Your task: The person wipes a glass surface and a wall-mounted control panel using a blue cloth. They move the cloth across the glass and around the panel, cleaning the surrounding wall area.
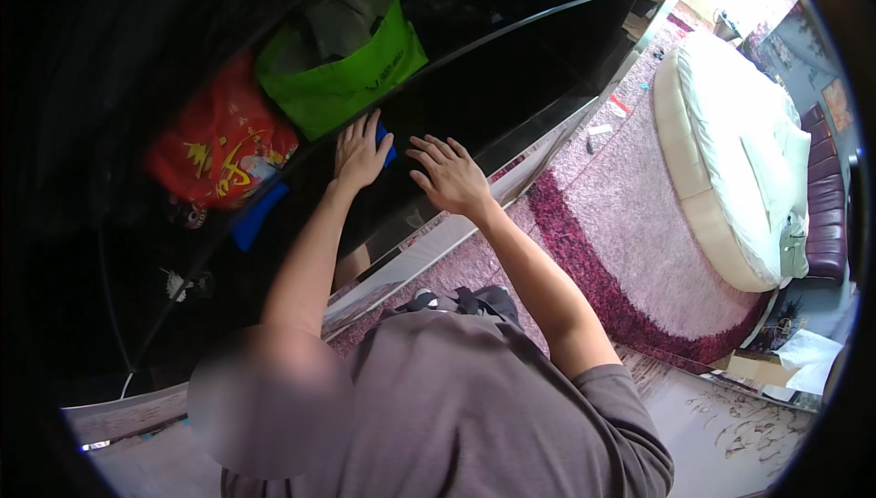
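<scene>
My left hand [358, 156] lies flat with spread fingers on a dark, glossy surface, its fingertips at the lower edge of a bright green bag [342, 87]. A blue piece [387, 146], of a kind I cannot tell, shows beside and partly under that hand. To the right, my right hand [448, 173] is palm down with its fingers apart, over the same dark surface, holding nothing. Left of the green bag lies a red bag [229, 139] with yellow printing. Below the red bag is another blue piece [259, 217].
A small dark figure [188, 214] and a white tangled item [176, 284] stand at the left. On the right, a pink and purple carpet [602, 224] runs to a rounded bed [698, 176] with white bedding. Small items lie on the carpet, among them a white box [599, 130].
</scene>
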`<state>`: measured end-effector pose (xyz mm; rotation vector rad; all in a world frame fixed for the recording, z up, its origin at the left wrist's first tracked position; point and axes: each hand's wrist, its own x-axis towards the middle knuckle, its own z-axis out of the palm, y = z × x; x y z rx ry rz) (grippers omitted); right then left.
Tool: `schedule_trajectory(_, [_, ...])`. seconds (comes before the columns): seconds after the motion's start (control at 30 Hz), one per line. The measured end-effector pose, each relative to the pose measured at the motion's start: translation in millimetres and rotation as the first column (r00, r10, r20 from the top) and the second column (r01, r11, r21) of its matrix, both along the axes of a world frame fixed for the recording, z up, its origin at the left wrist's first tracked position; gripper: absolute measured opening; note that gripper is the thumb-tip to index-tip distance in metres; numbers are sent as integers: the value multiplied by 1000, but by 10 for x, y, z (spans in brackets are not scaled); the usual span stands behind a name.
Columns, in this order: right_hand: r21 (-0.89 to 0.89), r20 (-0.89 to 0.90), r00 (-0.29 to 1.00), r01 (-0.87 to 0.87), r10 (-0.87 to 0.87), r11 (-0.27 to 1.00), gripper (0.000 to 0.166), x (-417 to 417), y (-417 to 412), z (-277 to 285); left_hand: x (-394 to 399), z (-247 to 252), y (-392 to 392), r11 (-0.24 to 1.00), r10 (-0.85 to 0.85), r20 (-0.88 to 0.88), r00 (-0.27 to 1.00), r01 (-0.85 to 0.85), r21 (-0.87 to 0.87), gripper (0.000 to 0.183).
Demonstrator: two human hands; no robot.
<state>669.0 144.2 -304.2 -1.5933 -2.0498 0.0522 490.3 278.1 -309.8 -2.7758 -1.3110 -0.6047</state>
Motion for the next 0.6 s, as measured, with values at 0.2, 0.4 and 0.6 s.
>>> schedule_trajectory(0.2, [40,-27,1000,14,-13,999,41,-10,24,63,-23,1,-25,998,-18,25,1000,19,-57,60])
schedule_trajectory(0.4, [24,-65,996,-55,56,998,48,8,26,11,-32,23,-560,995,70,31,997,-67,-73,59])
schedule_trajectory(0.6, [-83,-231,933,-303,277,949,54,186,18,47,322,104,-1273,958,268,2,963,-267,-104,60])
